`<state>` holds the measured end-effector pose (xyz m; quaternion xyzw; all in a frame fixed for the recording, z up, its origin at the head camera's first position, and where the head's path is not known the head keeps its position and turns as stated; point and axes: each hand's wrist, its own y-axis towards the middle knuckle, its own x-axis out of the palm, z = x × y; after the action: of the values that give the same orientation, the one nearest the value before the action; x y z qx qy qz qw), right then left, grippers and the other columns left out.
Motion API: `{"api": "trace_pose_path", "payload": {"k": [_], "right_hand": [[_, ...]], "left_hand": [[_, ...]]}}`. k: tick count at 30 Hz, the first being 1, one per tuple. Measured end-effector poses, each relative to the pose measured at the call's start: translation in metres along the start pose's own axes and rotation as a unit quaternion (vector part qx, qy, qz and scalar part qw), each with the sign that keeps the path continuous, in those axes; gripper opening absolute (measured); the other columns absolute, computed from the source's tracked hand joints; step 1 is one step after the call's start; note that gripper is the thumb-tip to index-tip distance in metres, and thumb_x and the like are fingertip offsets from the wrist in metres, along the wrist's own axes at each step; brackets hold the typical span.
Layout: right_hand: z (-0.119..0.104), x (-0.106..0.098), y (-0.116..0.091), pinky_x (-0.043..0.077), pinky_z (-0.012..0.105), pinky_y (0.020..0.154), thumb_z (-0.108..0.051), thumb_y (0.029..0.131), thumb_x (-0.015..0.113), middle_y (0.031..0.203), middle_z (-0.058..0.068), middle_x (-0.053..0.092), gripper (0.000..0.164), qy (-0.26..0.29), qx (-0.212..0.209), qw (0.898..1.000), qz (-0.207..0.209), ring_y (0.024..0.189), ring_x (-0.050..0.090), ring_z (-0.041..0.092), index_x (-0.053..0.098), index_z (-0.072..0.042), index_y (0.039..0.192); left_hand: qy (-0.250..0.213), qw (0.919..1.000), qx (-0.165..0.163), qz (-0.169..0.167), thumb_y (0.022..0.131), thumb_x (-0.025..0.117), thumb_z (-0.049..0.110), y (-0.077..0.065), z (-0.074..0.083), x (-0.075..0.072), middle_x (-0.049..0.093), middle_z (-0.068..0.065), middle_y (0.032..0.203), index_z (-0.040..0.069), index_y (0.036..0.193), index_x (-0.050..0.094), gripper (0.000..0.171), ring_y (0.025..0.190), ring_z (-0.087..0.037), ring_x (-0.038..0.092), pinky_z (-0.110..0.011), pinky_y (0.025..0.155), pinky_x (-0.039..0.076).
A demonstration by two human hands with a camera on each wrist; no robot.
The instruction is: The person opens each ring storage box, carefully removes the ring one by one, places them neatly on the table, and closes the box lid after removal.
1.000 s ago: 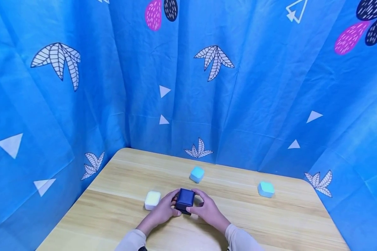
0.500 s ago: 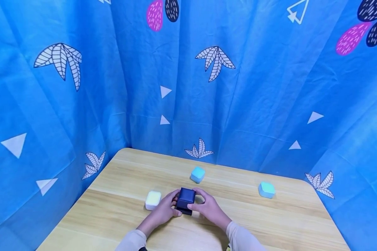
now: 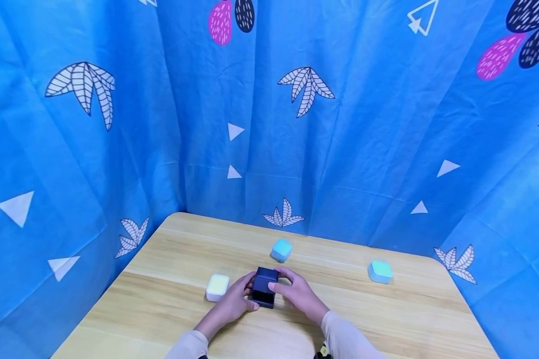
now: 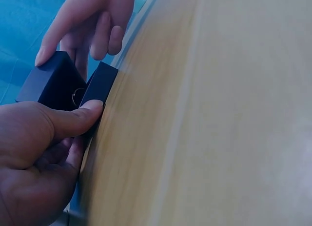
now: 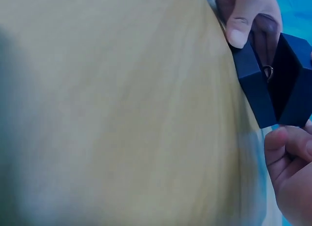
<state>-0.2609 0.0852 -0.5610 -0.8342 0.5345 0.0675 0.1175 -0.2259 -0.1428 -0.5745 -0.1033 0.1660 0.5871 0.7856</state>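
Note:
A small dark blue ring box (image 3: 266,278) sits on the table between my two hands, its hinged lid tilted up part way. Inside it a thin ring (image 4: 75,96) shows in the left wrist view. My left hand (image 3: 233,300) holds the box's base (image 4: 100,82) from the left, thumb on its front edge. From the other side my right hand (image 3: 300,293) grips the lid (image 5: 295,79), with the thumb at its front edge and fingers behind. The hinge at the back is hidden.
Left of my left hand lies a white rounded block (image 3: 217,287). Farther back are a light blue block (image 3: 281,250) and, to the right, a turquoise one (image 3: 380,271). The wooden table (image 3: 170,279) ends at a blue patterned curtain (image 3: 368,149).
The right hand has raised the lid of the ring box, and the gap at its front has widened. My left hand keeps its place on the base.

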Motion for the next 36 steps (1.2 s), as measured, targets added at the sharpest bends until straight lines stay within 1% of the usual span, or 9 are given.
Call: {"api": "trace_pose_path", "payload": {"k": [6, 7, 9, 12, 14, 15, 17, 22, 36], "right_hand": [[-0.003, -0.003, 0.003, 0.037, 0.025, 0.046, -0.052, 0.092, 0.067, 0.131, 0.008, 0.061, 0.072, 0.021, 0.019, 1.0, 0.002, 0.05, 0.037, 0.012, 0.048, -0.012, 0.149], [-0.004, -0.003, 0.004, 0.037, 0.024, 0.046, -0.052, 0.092, 0.066, 0.125, 0.006, 0.063, 0.073, 0.026, 0.02, 0.999, 0.004, 0.049, 0.036, 0.012, 0.048, -0.01, 0.149], [-0.004, -0.002, 0.006, 0.036, 0.024, 0.046, -0.053, 0.092, 0.066, 0.101, 0.001, 0.065, 0.074, 0.04, 0.026, 0.999, 0.007, 0.049, 0.035, 0.011, 0.048, -0.008, 0.148], [-0.004, 0.0, 0.01, 0.036, 0.023, 0.047, -0.057, 0.091, 0.065, 0.067, -0.007, 0.05, 0.073, 0.071, 0.036, 0.997, 0.01, 0.047, 0.033, 0.01, 0.053, -0.005, 0.142], [-0.004, 0.001, 0.012, 0.036, 0.022, 0.047, -0.059, 0.091, 0.064, 0.057, -0.008, 0.037, 0.071, 0.092, 0.044, 0.995, 0.012, 0.046, 0.031, 0.009, 0.057, -0.005, 0.137], [-0.005, 0.001, 0.013, 0.036, 0.022, 0.047, -0.06, 0.091, 0.064, 0.057, -0.008, 0.037, 0.07, 0.1, 0.047, 0.994, 0.014, 0.045, 0.031, 0.008, 0.059, -0.006, 0.134], [-0.006, 0.001, 0.013, 0.036, 0.021, 0.048, -0.06, 0.092, 0.063, 0.063, -0.007, 0.047, 0.067, 0.112, 0.048, 0.992, 0.016, 0.045, 0.029, 0.008, 0.061, -0.005, 0.131], [-0.008, -0.001, 0.013, 0.037, 0.02, 0.05, -0.058, 0.094, 0.06, 0.099, 0.005, 0.067, 0.062, 0.122, 0.047, 0.991, 0.014, 0.044, 0.028, 0.007, 0.063, -0.006, 0.128], [-0.007, -0.002, 0.012, 0.04, 0.022, 0.05, -0.059, 0.094, 0.059, 0.101, 0.007, 0.066, 0.063, 0.113, 0.045, 0.992, 0.013, 0.045, 0.031, 0.008, 0.063, -0.008, 0.13]], "left_hand": [[-0.012, 0.9999, 0.008, 0.0, 0.075, 0.079, -0.007, 0.001, 0.0, 0.003, 0.055, -0.025, 0.132, -0.008, 0.153, 0.031, 0.091, 0.115, -0.037, 0.062, -0.052, 0.104, 0.048], [-0.012, 0.9999, 0.009, 0.0, 0.075, 0.079, -0.007, 0.001, 0.0, 0.002, 0.055, -0.025, 0.132, -0.008, 0.153, 0.031, 0.091, 0.115, -0.037, 0.062, -0.052, 0.103, 0.048], [-0.01, 0.9999, 0.007, 0.001, 0.075, 0.079, -0.006, 0.0, 0.001, 0.001, 0.055, -0.026, 0.133, -0.008, 0.153, 0.031, 0.091, 0.116, -0.039, 0.062, -0.052, 0.103, 0.049], [-0.007, 1.0, 0.003, 0.001, 0.076, 0.079, -0.005, -0.001, 0.002, 0.0, 0.055, -0.027, 0.133, -0.009, 0.153, 0.03, 0.091, 0.117, -0.041, 0.061, -0.053, 0.103, 0.048], [-0.007, 1.0, 0.0, 0.0, 0.076, 0.079, -0.005, -0.001, 0.002, 0.0, 0.055, -0.028, 0.133, -0.009, 0.153, 0.03, 0.091, 0.118, -0.042, 0.06, -0.053, 0.103, 0.048], [-0.007, 1.0, 0.0, -0.002, 0.077, 0.079, -0.005, -0.001, 0.003, 0.0, 0.055, -0.028, 0.133, -0.009, 0.153, 0.029, 0.091, 0.118, -0.042, 0.06, -0.053, 0.103, 0.049], [-0.007, 1.0, -0.003, -0.003, 0.077, 0.079, -0.004, -0.001, 0.003, 0.001, 0.055, -0.027, 0.133, -0.009, 0.153, 0.029, 0.091, 0.119, -0.042, 0.06, -0.053, 0.103, 0.049], [-0.002, 1.0, -0.003, -0.005, 0.077, 0.08, -0.004, 0.001, 0.004, 0.002, 0.054, -0.027, 0.133, -0.011, 0.153, 0.027, 0.092, 0.119, -0.042, 0.059, -0.052, 0.103, 0.049], [-0.004, 0.9998, -0.008, -0.018, 0.079, 0.079, -0.002, 0.002, 0.002, 0.0, 0.054, -0.025, 0.134, -0.008, 0.155, 0.026, 0.093, 0.122, -0.04, 0.057, -0.053, 0.106, 0.047]]}}
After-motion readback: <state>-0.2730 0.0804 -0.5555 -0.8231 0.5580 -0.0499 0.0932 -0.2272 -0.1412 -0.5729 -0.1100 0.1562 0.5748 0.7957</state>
